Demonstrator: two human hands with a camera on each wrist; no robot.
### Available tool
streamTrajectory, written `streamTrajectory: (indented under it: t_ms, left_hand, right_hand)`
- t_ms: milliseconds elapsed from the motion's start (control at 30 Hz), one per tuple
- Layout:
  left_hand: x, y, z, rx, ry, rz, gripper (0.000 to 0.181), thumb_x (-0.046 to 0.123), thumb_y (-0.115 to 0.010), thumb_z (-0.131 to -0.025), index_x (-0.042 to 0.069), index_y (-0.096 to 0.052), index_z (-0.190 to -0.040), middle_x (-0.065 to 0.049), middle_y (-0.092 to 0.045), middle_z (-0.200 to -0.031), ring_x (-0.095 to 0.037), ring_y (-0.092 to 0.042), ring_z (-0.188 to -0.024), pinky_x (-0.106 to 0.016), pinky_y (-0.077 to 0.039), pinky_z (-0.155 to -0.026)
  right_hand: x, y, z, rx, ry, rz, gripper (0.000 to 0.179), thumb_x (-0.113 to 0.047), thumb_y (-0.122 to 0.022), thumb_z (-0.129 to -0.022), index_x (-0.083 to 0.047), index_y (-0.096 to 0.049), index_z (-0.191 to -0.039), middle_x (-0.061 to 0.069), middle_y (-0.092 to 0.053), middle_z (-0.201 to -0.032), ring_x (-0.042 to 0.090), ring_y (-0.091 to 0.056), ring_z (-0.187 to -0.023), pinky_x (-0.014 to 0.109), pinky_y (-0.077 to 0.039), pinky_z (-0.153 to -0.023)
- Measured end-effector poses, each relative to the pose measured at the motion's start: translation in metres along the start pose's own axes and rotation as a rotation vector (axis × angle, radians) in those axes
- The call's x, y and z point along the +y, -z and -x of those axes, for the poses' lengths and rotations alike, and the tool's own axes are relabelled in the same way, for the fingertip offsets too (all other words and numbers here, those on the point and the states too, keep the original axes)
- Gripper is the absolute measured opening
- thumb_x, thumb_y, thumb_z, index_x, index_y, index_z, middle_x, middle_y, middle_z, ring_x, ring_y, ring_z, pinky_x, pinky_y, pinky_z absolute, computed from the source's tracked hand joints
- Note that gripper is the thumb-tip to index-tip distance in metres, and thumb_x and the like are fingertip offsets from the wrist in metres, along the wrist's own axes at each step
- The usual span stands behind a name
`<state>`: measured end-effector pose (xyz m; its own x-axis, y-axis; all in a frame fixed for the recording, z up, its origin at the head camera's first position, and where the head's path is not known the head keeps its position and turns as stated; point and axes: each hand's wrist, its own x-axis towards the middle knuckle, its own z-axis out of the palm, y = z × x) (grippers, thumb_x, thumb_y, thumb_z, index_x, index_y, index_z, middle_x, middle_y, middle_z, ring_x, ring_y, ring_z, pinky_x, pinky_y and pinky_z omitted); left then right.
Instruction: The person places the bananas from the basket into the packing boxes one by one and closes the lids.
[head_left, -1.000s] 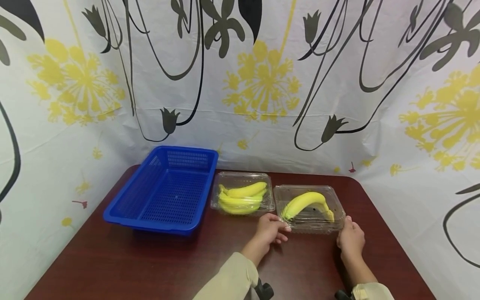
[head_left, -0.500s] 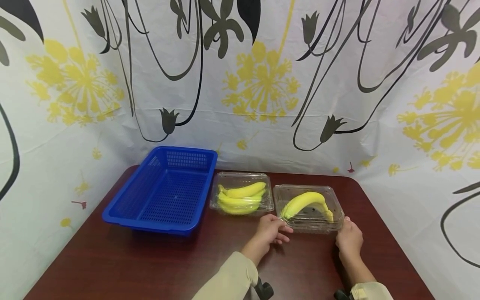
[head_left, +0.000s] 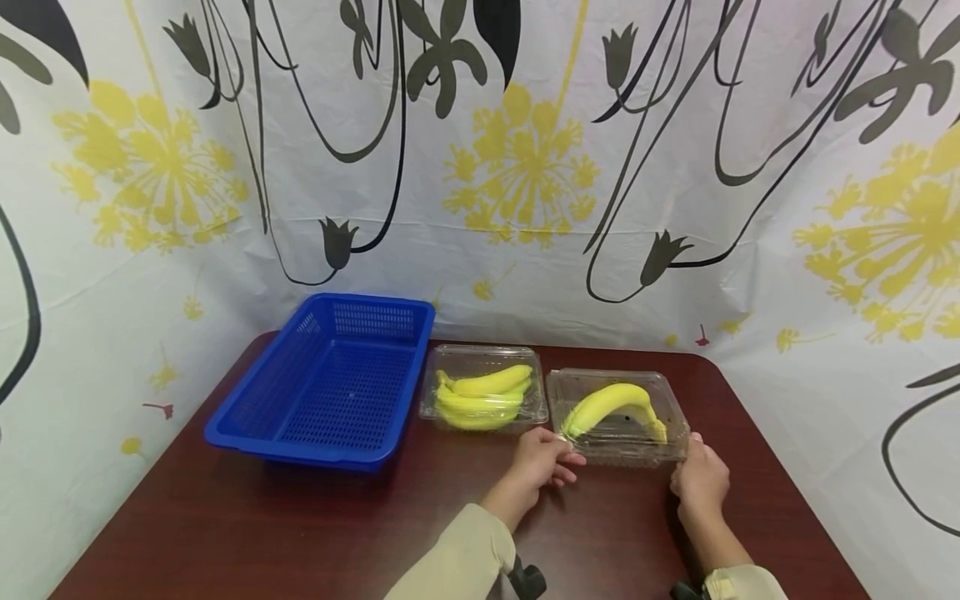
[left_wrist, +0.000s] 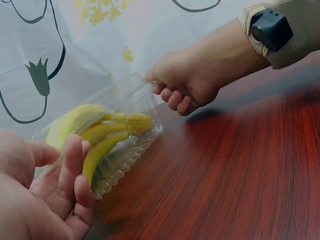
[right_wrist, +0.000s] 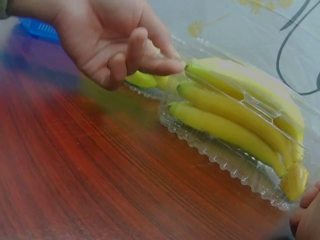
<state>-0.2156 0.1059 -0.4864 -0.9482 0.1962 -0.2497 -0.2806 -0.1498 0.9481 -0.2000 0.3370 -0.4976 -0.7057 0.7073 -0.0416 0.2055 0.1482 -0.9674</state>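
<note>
A clear plastic clamshell box [head_left: 622,456] sits at the right rear of the table, with a bunch of bananas [head_left: 611,406] inside. Its lid looks closed down over the fruit. My left hand [head_left: 537,460] pinches the near left corner between thumb and forefinger, the other fingers loosely bent. At the near right corner, my right hand [head_left: 702,479] grips the edge, its fingers curled in the left wrist view. The right wrist view shows several bananas [right_wrist: 230,120] behind the ridged front wall. Only a bit of the right hand [right_wrist: 307,215] appears there.
Left of this box stands a second clear clamshell box [head_left: 487,352] holding bananas [head_left: 480,408]. A blue plastic basket [head_left: 318,446] lies at the table's left rear. Patterned cloth [head_left: 480,275] hangs behind the dark red wooden table [head_left: 300,525].
</note>
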Motion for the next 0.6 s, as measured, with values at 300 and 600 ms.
streamTrajectory:
  t_ms: [300, 600]
  left_hand:
    - [-0.002, 0.007, -0.004, -0.055, -0.034, 0.157, 0.023, 0.017, -0.065, -0.094, 0.003, -0.054, -0.108, -0.017, -0.072, -0.091, -0.015, -0.067, -0.058, -0.024, -0.051, -0.052]
    - [-0.004, 0.011, -0.005, -0.104, -0.027, 0.291, 0.037, 0.013, -0.067, -0.092, 0.001, -0.050, -0.121, -0.019, -0.069, -0.107, -0.025, -0.071, -0.081, -0.035, -0.057, -0.068]
  right_hand:
    - [-0.009, 0.000, 0.007, -0.131, -0.085, -0.317, 0.021, -0.025, -0.046, -0.103, -0.005, -0.044, -0.097, -0.004, -0.051, -0.057, 0.006, -0.051, -0.043, 0.023, -0.046, -0.042]
    - [-0.017, -0.003, 0.010, -0.177, -0.149, -0.474, 0.012, -0.019, -0.048, -0.102, -0.008, -0.043, -0.104, -0.002, -0.052, -0.062, 0.008, -0.056, -0.049, 0.023, -0.049, -0.048]
